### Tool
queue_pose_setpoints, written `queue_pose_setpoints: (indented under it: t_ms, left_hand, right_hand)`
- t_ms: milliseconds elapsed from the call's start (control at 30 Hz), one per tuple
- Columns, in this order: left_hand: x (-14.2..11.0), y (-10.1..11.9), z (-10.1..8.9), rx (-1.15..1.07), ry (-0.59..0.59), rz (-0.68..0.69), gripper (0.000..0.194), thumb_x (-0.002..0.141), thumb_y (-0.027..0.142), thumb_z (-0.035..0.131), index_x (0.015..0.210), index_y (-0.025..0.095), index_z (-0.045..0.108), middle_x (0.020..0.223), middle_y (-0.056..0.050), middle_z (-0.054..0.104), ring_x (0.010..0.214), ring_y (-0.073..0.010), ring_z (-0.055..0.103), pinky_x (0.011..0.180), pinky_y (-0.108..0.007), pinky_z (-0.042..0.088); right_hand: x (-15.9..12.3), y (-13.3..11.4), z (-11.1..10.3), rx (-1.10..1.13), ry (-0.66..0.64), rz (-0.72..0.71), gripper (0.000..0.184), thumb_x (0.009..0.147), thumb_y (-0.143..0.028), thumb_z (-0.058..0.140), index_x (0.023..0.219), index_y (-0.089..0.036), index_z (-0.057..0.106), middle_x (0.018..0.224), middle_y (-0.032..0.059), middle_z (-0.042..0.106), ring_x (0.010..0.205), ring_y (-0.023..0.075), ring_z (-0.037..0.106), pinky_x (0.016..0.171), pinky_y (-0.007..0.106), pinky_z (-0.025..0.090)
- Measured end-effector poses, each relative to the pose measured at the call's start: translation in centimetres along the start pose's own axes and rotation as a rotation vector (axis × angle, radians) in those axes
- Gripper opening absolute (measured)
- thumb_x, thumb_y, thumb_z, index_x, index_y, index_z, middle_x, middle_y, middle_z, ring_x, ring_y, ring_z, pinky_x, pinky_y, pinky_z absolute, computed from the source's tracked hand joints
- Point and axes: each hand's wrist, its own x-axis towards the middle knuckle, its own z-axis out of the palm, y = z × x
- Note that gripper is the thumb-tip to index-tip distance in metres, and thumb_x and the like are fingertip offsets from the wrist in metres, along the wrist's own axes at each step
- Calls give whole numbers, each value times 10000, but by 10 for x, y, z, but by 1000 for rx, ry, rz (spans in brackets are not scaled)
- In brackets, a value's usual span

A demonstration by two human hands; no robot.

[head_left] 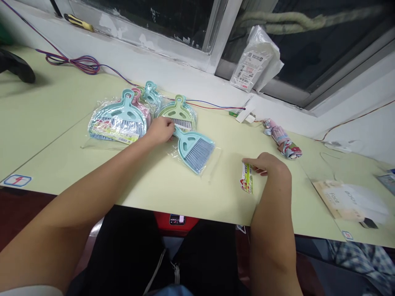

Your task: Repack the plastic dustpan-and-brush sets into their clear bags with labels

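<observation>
My left hand (160,129) is closed on the handle of a small teal brush (194,150) in a clear plastic bag, lying on the pale green table (61,123). Behind it lies a pile of bagged mini dustpans: a blue one (119,117) at the left, a green one (179,113) to the right, a pink one and a teal one between. My right hand (271,166) rests further right, its fingers pinching a small printed paper label (247,178) that lies on the table.
A white plastic package (257,61) leans on the window sill. A folded patterned umbrella (282,139), a flat tissue pack (348,201), a screwdriver (78,22) and coloured wires (77,63) lie around. A black object (17,65) sits at the far left.
</observation>
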Motion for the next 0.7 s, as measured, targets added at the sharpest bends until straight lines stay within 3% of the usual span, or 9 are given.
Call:
queue_pose_setpoints:
  t_ms: [100,267,433,567,700]
  left_hand:
    - [-11,10,-5,323,66,188,148,841,233,626,696,210,643,680,-88,597,886,-358,676,929,-486,499]
    - [-33,30,3,443,117,384,187,929,285,563,975,178,710,982,-151,674,1066,-374,638,985,-483,458]
    - [-63,44,33,569,-158,688,320,1001,333,462,1037,160,728,1027,-163,709,994,-330,636,876,-456,485]
    - [-77,45,50,582,-302,822,351,1020,361,455,1064,144,727,994,-144,708,957,-299,634,864,-425,487]
    - [-80,43,52,561,-373,890,386,1043,395,445,1189,146,700,1053,-144,691,990,-287,616,875,-403,471]
  right_hand:
    - [-8,-5,1,-51,-150,144,415,646,-474,932,608,-173,649,740,175,746,614,246,705,511,335,568]
    - [-15,-25,11,29,-198,25,295,633,-325,938,631,-167,688,766,140,753,654,207,692,523,288,577]
    - [-10,-34,22,7,-188,-133,261,657,-302,902,667,-189,668,731,59,719,649,163,632,534,247,515]
    - [-5,-34,26,-60,-101,-219,247,710,-317,860,810,-199,666,812,36,724,683,152,631,551,240,443]
    - [-4,-34,27,126,2,-209,529,695,-404,889,1127,-236,633,965,42,743,733,178,691,596,260,486]
